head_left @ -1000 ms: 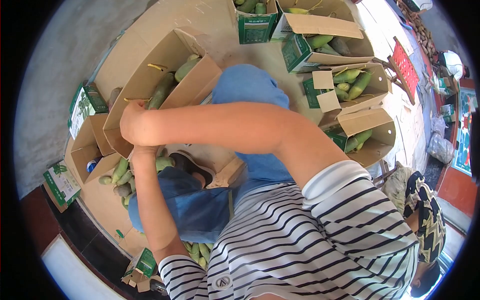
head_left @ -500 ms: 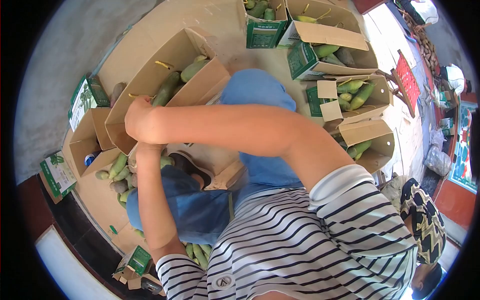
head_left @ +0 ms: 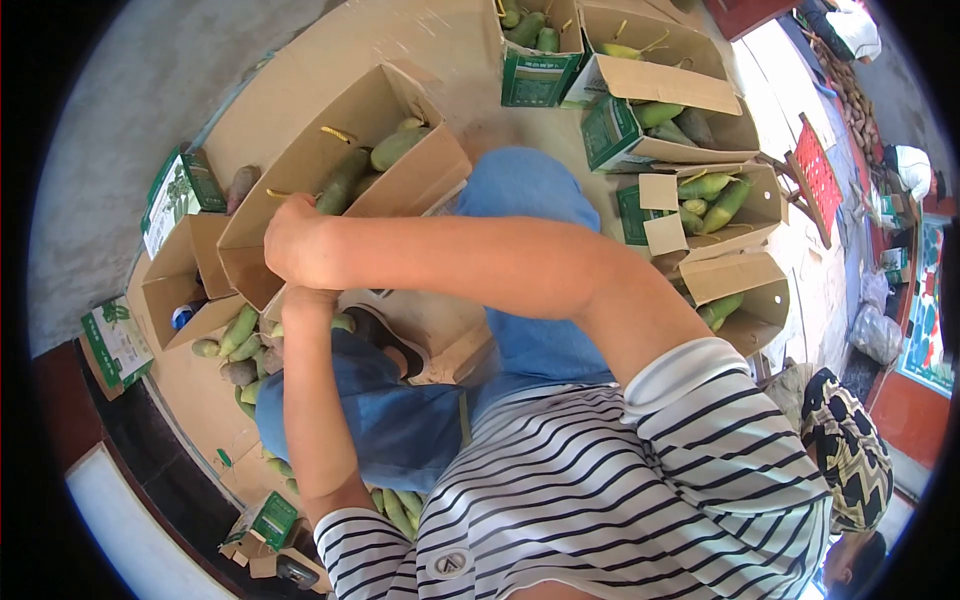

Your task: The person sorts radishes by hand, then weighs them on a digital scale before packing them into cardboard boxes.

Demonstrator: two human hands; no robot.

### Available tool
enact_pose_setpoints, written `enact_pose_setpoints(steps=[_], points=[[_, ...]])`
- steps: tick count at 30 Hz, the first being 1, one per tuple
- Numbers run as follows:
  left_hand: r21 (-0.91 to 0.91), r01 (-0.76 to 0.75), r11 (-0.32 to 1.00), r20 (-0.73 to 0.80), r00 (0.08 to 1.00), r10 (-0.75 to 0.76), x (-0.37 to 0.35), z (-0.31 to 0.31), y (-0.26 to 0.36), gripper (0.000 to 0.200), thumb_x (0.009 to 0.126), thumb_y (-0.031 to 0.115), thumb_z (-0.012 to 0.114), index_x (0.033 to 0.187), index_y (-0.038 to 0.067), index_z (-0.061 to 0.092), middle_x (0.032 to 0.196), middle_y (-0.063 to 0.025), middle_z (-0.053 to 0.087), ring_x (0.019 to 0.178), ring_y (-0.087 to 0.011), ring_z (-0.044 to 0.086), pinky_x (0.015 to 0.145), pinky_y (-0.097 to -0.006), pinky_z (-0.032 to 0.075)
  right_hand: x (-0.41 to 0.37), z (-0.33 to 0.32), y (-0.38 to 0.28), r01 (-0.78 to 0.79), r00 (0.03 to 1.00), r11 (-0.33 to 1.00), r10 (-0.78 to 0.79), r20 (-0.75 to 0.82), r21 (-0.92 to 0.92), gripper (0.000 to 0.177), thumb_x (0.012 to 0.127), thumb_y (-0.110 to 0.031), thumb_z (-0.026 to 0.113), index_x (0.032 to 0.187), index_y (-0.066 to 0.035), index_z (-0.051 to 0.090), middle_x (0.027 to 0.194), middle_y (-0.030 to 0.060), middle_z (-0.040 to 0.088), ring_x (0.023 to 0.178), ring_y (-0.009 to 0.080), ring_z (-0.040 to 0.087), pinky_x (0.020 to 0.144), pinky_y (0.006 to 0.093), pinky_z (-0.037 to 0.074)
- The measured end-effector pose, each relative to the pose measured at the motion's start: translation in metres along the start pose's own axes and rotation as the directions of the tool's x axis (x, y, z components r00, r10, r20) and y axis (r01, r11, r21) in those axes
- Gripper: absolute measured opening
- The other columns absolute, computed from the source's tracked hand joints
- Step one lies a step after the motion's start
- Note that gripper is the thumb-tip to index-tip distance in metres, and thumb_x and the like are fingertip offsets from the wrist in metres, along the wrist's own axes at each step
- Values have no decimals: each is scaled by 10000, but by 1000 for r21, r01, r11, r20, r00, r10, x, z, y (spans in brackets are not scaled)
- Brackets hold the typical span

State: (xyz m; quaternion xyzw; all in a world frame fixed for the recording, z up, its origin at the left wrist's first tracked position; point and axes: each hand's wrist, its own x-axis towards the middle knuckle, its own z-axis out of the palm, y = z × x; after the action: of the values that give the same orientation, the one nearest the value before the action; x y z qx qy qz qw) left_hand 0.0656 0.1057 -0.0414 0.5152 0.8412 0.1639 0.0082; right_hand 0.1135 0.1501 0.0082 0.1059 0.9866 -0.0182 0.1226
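An open cardboard box [head_left: 300, 165] with yellow rope handles stands in front of me, tilted in view. Several long green radishes [head_left: 345, 180] lie inside it. Over the box's near left end, my right hand [head_left: 297, 240] is closed with its fingers curled beside one rope handle [head_left: 290, 194]; what they grip is hidden. Directly below it, my left hand [head_left: 312, 297] meets the right wrist, its fingers out of sight behind that wrist. More green radishes [head_left: 240, 335] lie on the floor left of my knee.
Packed radish boxes [head_left: 650, 125] line the right side, near a red folding stool [head_left: 818, 180]. A smaller open carton [head_left: 185, 270] and green printed boxes [head_left: 117, 340] sit at left. A person in a patterned hat [head_left: 845, 450] is close at right; other people appear farther back.
The view has shifted slightly, so the box and both hands appear a little farther right and lower. Both hands stay together at the same end of the box.
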Motion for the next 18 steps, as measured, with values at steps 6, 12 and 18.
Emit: enact_pose_setpoints(steps=[6, 12, 18], points=[[68, -33, 997, 25, 999, 31, -2, -2, 3, 319, 699, 177, 693, 992, 73, 623, 980, -119, 621, 940, -278, 577, 777, -374, 464, 0, 5, 1, -52, 997, 998, 54, -52, 40, 252, 780, -188, 634, 1016, -121, 693, 1036, 51, 670, 966, 215, 633, 743, 416, 494], [145, -71, 987, 76, 995, 61, -3, -3, 6, 314, 714, 179, 680, 1004, 75, 619, 993, -112, 616, 952, -276, 568, 782, -374, 462, -7, 1, 15, 59, 996, 997, -55, -70, 56, 220, 822, -193, 567, 1003, -118, 665, 1019, 70, 662, 960, 219, 637, 742, 355, 511], [191, -104, 976, 123, 989, 82, -2, -1, 9, 309, 730, 182, 667, 1015, 76, 616, 1005, -106, 611, 965, -274, 559, 787, -373, 460, -13, -5, 19, 75, 997, 993, -73, -23, 91, 255, 817, -205, 579, 1045, -99, 618, 1028, 72, 648, 960, 223, 633, 749, 339, 516]])
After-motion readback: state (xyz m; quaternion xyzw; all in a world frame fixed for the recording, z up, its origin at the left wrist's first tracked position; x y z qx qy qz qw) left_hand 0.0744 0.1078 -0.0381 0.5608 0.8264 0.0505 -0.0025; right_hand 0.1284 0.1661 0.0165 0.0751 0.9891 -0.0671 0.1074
